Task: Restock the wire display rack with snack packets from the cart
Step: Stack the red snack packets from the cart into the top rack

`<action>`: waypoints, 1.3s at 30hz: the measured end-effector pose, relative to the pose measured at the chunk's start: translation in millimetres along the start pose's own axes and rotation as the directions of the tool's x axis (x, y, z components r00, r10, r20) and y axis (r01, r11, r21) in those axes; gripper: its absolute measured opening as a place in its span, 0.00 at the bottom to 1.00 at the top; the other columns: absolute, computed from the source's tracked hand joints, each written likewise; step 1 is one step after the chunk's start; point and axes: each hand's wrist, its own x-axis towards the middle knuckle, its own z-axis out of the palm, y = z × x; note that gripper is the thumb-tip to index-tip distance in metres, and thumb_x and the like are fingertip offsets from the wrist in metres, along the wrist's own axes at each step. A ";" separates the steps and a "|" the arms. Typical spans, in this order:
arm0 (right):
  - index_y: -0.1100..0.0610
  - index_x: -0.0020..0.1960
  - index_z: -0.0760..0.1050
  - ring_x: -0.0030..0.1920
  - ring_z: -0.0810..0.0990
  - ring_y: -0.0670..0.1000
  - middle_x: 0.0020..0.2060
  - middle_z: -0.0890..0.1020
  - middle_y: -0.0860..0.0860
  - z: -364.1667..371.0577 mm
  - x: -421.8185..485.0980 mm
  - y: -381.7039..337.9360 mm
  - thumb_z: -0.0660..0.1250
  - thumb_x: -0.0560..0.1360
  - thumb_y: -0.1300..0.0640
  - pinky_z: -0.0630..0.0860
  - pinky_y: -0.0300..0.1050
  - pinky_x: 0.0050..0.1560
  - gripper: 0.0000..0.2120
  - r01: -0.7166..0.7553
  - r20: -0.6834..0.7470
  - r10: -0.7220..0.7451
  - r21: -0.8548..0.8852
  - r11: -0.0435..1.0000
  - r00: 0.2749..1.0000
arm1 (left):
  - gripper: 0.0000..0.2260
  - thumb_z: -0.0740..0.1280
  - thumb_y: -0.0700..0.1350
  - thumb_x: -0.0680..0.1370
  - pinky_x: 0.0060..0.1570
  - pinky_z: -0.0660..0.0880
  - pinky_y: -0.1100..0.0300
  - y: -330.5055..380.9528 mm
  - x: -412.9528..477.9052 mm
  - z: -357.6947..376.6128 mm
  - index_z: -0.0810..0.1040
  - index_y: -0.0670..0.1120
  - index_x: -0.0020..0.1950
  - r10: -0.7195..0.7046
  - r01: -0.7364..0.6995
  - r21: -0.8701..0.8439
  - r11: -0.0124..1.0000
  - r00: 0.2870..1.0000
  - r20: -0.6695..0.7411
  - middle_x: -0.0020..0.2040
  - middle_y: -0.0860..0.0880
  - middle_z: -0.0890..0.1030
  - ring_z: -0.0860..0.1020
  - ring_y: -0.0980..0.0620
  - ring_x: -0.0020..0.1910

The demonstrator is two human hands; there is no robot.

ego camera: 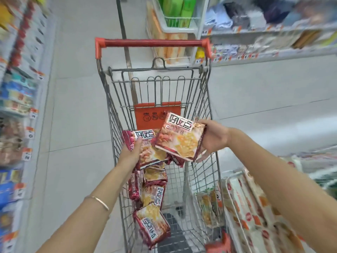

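**Head view.** An upper snack packet (179,137), red-edged with a yellow-and-orange face, is held tilted above the cart (164,88). The right hand (214,138) grips its right edge, thumb on top and fingers curled beneath. Just left of it and lower, the left hand (132,152) grips a second snack packet (145,150), with the thumb pressed on its face. The two packets overlap at their near corners. Below them, loose packets (153,194) of the same kind lie heaped along the cart's left wall. An orange flap (156,114) hangs on the cart's far panel, below the red handle (153,42). A bracelet (99,201) circles the left wrist. Beyond the handle, a white wire basket (179,22) holds green packs. Stocked shelves (264,57), blurred, flank the aisle.
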 end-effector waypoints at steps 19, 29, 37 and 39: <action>0.54 0.64 0.75 0.62 0.79 0.59 0.59 0.82 0.56 168.2 -193.3 165.5 0.50 0.73 0.23 0.71 0.69 0.65 0.39 0.412 -0.517 -0.395 -0.088 0.907 0.759 | 0.47 0.80 0.50 0.66 0.46 0.82 0.51 60.8 -248.3 -2.4 0.58 0.44 0.78 0.110 -0.243 0.066 0.968 0.645 0.756 0.47 0.40 0.86 0.84 0.48 0.42; 0.49 0.54 0.79 0.53 0.81 0.54 0.50 0.82 0.51 212.0 -427.9 269.2 0.62 0.77 0.34 0.75 0.59 0.66 0.20 0.734 -0.743 -0.633 -0.303 0.608 0.218 | 0.20 0.79 0.52 0.58 0.43 0.81 0.57 146.3 -443.5 119.5 0.85 0.46 0.47 0.229 -0.521 -0.091 0.849 0.207 0.951 0.46 0.45 0.86 0.84 0.50 0.41; 0.52 0.55 0.81 0.57 0.83 0.54 0.53 0.86 0.50 215.4 -614.7 411.8 0.75 0.67 0.37 0.77 0.56 0.65 0.24 0.619 -0.854 -0.494 -0.478 0.623 -0.162 | 0.12 0.59 0.45 0.78 0.46 0.79 0.59 134.3 -634.3 253.2 0.81 0.45 0.41 0.218 -0.595 -0.187 0.781 -0.020 0.976 0.38 0.47 0.83 0.81 0.51 0.37; 0.52 0.56 0.80 0.55 0.84 0.54 0.51 0.87 0.50 198.0 -640.0 447.0 0.75 0.68 0.37 0.78 0.57 0.62 0.24 0.617 -0.883 -0.414 -0.456 0.641 -0.223 | 0.08 0.62 0.46 0.76 0.40 0.80 0.61 120.8 -666.5 290.5 0.79 0.46 0.43 0.208 -0.648 -0.179 0.740 -0.032 0.978 0.35 0.49 0.83 0.80 0.52 0.34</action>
